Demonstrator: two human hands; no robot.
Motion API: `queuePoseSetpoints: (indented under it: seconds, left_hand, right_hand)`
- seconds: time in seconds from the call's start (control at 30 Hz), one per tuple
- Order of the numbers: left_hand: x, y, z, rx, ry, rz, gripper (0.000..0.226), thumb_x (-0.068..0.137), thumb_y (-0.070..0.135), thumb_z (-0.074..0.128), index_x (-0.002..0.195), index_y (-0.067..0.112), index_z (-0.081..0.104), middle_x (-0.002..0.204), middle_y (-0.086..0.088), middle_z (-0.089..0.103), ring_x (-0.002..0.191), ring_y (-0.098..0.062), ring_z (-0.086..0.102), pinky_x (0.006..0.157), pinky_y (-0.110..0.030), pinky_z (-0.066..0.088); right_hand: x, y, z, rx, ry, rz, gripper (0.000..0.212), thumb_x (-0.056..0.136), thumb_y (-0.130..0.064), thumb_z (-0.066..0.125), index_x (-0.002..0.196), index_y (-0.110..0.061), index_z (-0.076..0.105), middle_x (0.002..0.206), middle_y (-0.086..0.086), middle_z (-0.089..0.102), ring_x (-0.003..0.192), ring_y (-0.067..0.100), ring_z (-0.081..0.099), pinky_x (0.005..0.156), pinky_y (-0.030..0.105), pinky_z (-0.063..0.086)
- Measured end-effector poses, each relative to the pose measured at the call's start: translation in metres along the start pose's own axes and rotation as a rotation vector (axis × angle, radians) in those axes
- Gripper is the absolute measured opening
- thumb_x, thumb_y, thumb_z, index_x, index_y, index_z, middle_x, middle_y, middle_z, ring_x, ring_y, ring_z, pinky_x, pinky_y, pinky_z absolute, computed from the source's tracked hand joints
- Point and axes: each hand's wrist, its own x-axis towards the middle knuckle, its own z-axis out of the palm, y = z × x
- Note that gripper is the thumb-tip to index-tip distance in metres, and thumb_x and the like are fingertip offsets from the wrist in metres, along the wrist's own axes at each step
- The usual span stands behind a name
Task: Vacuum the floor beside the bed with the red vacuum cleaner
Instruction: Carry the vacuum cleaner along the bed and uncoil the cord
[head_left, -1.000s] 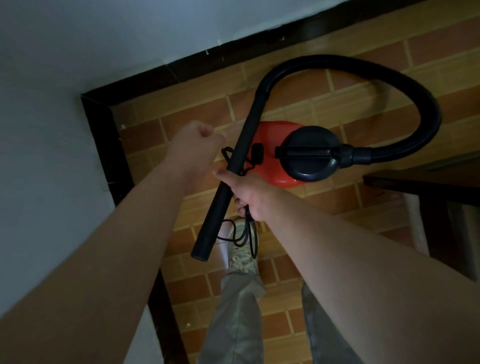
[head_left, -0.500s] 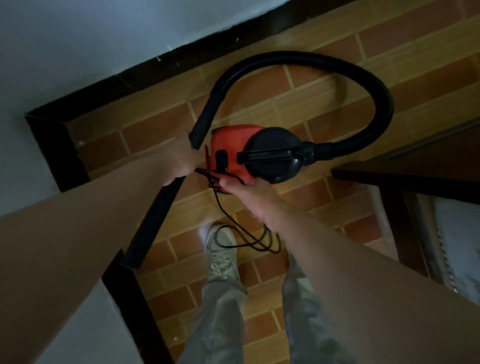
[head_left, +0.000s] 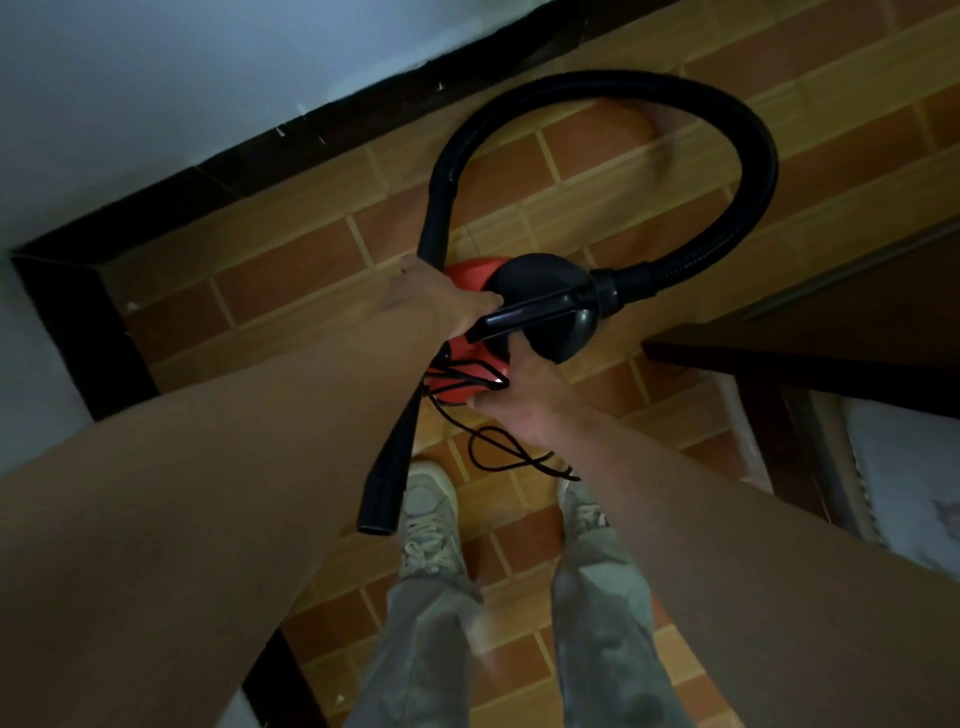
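I hold the red vacuum cleaner (head_left: 460, 387), with its black dome and carry handle (head_left: 524, 314), above the floor in front of me. Its black hose (head_left: 748, 156) loops away and round to the left, then passes under my left hand (head_left: 436, 299). The nozzle (head_left: 382, 501) hangs near my left shoe. My left hand grips the hose where it crosses the body, thumb at the handle's end. My right hand (head_left: 530, 397) holds the near end of the red body. The black power cord (head_left: 498, 452) lies across the body and dangles in loops below.
A dark wooden bed frame (head_left: 779, 358) with a pale mattress (head_left: 909, 467) stands at the right. A white wall with black skirting (head_left: 130, 343) forms a corner at the left and the far side. My shoes (head_left: 431, 519) stand on the brick-patterned floor (head_left: 291, 270).
My left hand has slid along the hose to the vacuum's body. My right hand has gone from the cord to the red body's near end. The vacuum is closer to me.
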Motion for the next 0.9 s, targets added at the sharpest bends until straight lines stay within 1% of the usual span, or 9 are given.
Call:
queuePoseSetpoints:
  seconds: [0.07, 0.23, 0.3, 0.43, 0.5, 0.57, 0.67, 0.8, 0.9]
  left_hand:
    - [0.002, 0.002, 0.005, -0.033, 0.001, 0.000, 0.082, 0.073, 0.048, 0.080, 0.136, 0.004, 0.051, 0.129, -0.019, 0.060, 0.116, -0.036, 0.062, 0.101, -0.050, 0.052]
    - [0.002, -0.005, 0.015, -0.033, -0.012, -0.033, 0.088, 0.062, 0.050, 0.082, 0.133, 0.007, 0.052, 0.120, -0.015, 0.064, 0.105, -0.034, 0.066, 0.093, -0.047, 0.057]
    - [-0.008, -0.008, 0.018, -0.094, -0.030, -0.077, 0.095, 0.053, 0.047, 0.081, 0.134, 0.008, 0.049, 0.109, -0.013, 0.064, 0.093, -0.032, 0.067, 0.085, -0.044, 0.059]
    - [-0.005, -0.026, 0.037, -0.206, -0.053, -0.151, 0.115, 0.035, 0.045, 0.084, 0.138, 0.010, 0.046, 0.114, -0.011, 0.062, 0.097, -0.032, 0.066, 0.084, -0.045, 0.059]
    - [-0.008, -0.032, 0.046, -0.293, -0.066, -0.159, 0.115, 0.037, 0.041, 0.088, 0.138, 0.007, 0.044, 0.118, -0.011, 0.062, 0.101, -0.031, 0.065, 0.085, -0.043, 0.058]
    - [-0.009, -0.040, 0.057, -0.346, -0.053, -0.181, 0.115, 0.040, 0.043, 0.087, 0.139, 0.006, 0.044, 0.120, -0.012, 0.062, 0.104, -0.032, 0.065, 0.084, -0.042, 0.058]
    - [0.004, -0.056, 0.076, -0.401, -0.060, -0.235, 0.123, 0.027, 0.055, 0.082, 0.136, 0.009, 0.049, 0.114, -0.009, 0.065, 0.097, -0.029, 0.067, 0.072, -0.036, 0.056]
    - [0.004, -0.061, 0.086, -0.473, -0.059, -0.269, 0.133, 0.019, 0.057, 0.082, 0.139, 0.011, 0.048, 0.118, -0.007, 0.065, 0.101, -0.030, 0.066, 0.090, -0.045, 0.056]
    - [-0.002, -0.058, 0.091, -0.500, -0.070, -0.268, 0.132, 0.016, 0.052, 0.082, 0.137, 0.011, 0.049, 0.119, -0.008, 0.066, 0.100, -0.030, 0.067, 0.090, -0.046, 0.057]
  right_hand:
    - [0.001, 0.011, -0.004, -0.020, -0.042, -0.037, 0.095, 0.082, -0.024, 0.077, 0.156, -0.033, 0.018, 0.123, -0.003, 0.065, 0.112, 0.017, 0.061, 0.095, 0.030, 0.049]
    - [-0.001, 0.019, -0.026, -0.232, -0.130, -0.136, 0.072, 0.084, -0.018, 0.075, 0.146, -0.031, 0.040, 0.113, -0.007, 0.066, 0.100, 0.013, 0.062, 0.084, 0.025, 0.048]
    - [0.000, 0.021, -0.034, -0.357, -0.153, -0.166, 0.064, 0.085, -0.015, 0.071, 0.141, -0.032, 0.046, 0.113, -0.005, 0.066, 0.098, 0.015, 0.063, 0.083, 0.029, 0.052]
    - [0.002, 0.019, -0.050, -0.661, -0.203, -0.263, 0.056, 0.085, -0.007, 0.058, 0.136, -0.031, 0.055, 0.113, -0.001, 0.068, 0.096, 0.020, 0.065, 0.081, 0.036, 0.056]
    - [0.000, 0.011, -0.057, -0.865, -0.211, -0.328, 0.025, 0.086, -0.007, 0.057, 0.103, -0.021, 0.068, 0.090, -0.004, 0.066, 0.088, 0.022, 0.065, 0.068, 0.032, 0.052]
    - [-0.004, 0.002, -0.059, -1.058, -0.167, -0.421, 0.021, 0.086, -0.009, 0.058, 0.069, -0.022, 0.052, 0.069, -0.008, 0.050, 0.079, 0.022, 0.061, 0.061, 0.030, 0.041]
    - [-0.011, 0.007, -0.056, -1.213, -0.084, -0.541, 0.018, 0.087, -0.010, 0.058, 0.077, -0.025, 0.062, 0.076, -0.006, 0.063, 0.079, 0.021, 0.063, 0.083, 0.037, 0.041]
    - [-0.019, 0.030, -0.054, -1.165, 0.205, -0.543, 0.022, 0.086, -0.010, 0.060, 0.096, -0.023, 0.075, 0.090, 0.000, 0.071, 0.101, 0.026, 0.062, 0.109, 0.048, 0.029]
    - [-0.027, 0.045, -0.052, -1.080, 0.420, -0.415, 0.019, 0.082, -0.020, 0.069, 0.096, -0.027, 0.078, 0.116, 0.005, 0.064, 0.126, 0.031, 0.045, 0.116, 0.056, 0.019]
